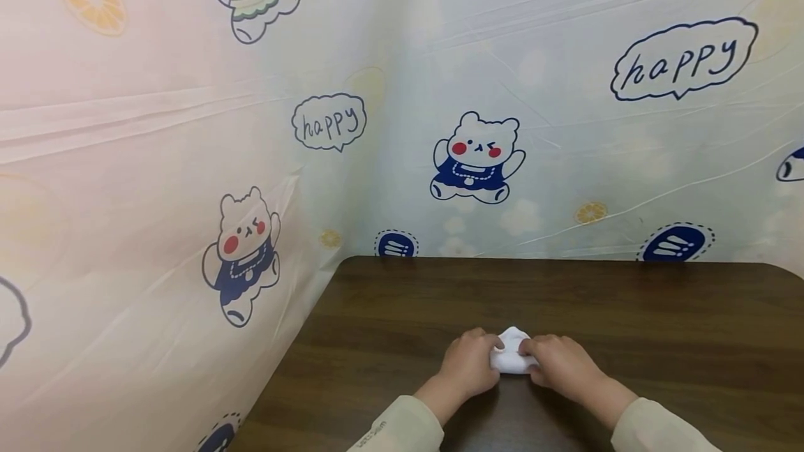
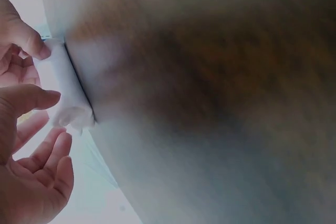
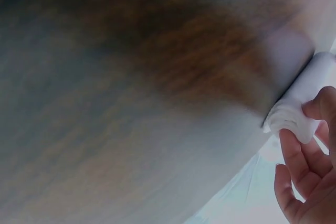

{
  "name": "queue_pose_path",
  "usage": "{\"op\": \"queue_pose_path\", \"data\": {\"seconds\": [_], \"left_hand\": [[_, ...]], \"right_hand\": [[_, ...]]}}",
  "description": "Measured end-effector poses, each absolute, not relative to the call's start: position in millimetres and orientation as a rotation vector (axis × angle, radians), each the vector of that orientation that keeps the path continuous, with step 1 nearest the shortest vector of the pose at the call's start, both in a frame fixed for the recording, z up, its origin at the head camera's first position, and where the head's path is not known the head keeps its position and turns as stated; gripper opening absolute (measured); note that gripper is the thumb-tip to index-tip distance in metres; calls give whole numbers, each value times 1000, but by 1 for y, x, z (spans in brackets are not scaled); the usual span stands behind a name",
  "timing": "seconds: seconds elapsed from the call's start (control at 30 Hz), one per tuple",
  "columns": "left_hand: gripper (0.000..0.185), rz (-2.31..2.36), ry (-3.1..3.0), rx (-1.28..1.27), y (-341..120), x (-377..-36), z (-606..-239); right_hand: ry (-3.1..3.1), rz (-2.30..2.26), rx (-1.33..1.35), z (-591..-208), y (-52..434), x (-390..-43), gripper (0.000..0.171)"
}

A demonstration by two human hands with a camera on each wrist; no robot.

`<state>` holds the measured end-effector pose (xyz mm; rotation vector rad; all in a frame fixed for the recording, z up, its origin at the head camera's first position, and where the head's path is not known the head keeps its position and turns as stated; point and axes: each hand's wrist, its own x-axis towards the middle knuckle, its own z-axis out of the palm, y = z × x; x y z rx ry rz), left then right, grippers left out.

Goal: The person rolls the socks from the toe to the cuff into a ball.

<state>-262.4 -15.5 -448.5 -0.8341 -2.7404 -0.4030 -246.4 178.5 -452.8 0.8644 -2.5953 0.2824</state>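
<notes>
A small white rolled cloth (image 1: 511, 356) lies on the dark wooden table (image 1: 565, 298), near its front edge. My left hand (image 1: 480, 358) pinches the roll's left end, thumb on top. My right hand (image 1: 543, 356) pinches the right end. In the left wrist view the roll (image 2: 71, 90) lies against the table, with my left hand (image 2: 44, 124) closing thumb and fingers around its near end and the right hand's thumb (image 2: 34, 45) on its far end. The right wrist view shows the roll (image 3: 304, 100) with my right fingertips (image 3: 315, 109) on its end.
A plastic sheet (image 1: 188, 159) printed with cartoon bears, orange slices and "happy" bubbles stands as a wall behind and to the left of the table. The table's bare top stretches right and back of the hands.
</notes>
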Motion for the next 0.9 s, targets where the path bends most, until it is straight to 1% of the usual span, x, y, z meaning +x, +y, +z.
{"op": "queue_pose_path", "data": {"seconds": [0.2,0.57,0.9], "left_hand": [[35,-359,-2703,-834,-15,-261,-447],[32,-361,-2634,-919,-15,-258,-448],[28,-142,-2578,-955,-12,-260,-453]], "right_hand": [[-2635,303,837,-452,178,-246,25],[-2699,418,850,-453,181,-249,23],[-2705,458,844,-453,181,-249,22]]}}
